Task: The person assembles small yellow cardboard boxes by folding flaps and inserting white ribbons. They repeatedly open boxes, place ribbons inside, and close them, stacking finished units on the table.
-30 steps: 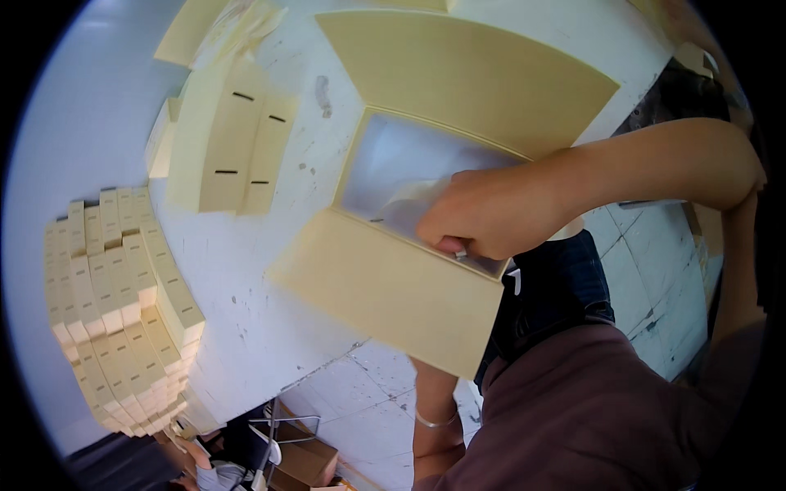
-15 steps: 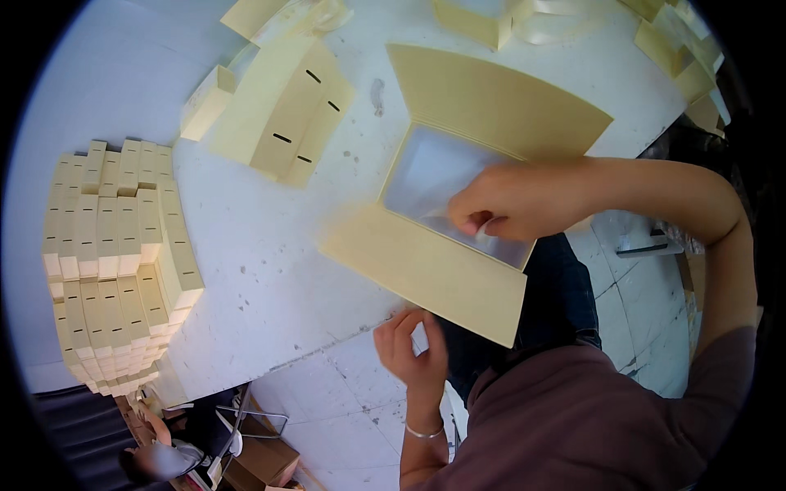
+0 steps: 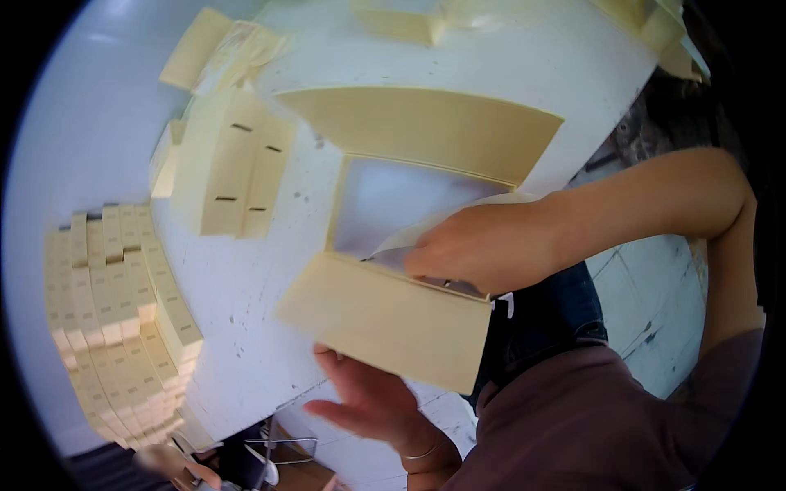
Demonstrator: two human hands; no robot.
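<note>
A cream folding box (image 3: 385,323) lies opened on the table's near edge, its long flaps spread to the far and near sides. Inside it is a pale, whitish base. My right hand (image 3: 483,250) is over the near side of that base, fingers closed on a pale ribbon (image 3: 399,239) that curves up from a dark slot near the fold. The fingertips are partly hidden. My left hand (image 3: 368,397) is at the near flap's lower left edge, its fingertips against the edge and thumb spread away. A white loop end (image 3: 508,305) hangs by the box's near right corner.
Another cream slotted box (image 3: 237,176) stands at the left, with more cream pieces (image 3: 196,49) behind it. Tall stacks of cream boxes (image 3: 123,303) fill the far left. Further box parts (image 3: 401,24) lie at the back. A person (image 3: 176,466) is at lower left.
The box sits further left in view and looks turned slightly. My right hand moved left and down, the ribbon now arching beside it. My left hand shifted left, its thumb spreading from the fingers.
</note>
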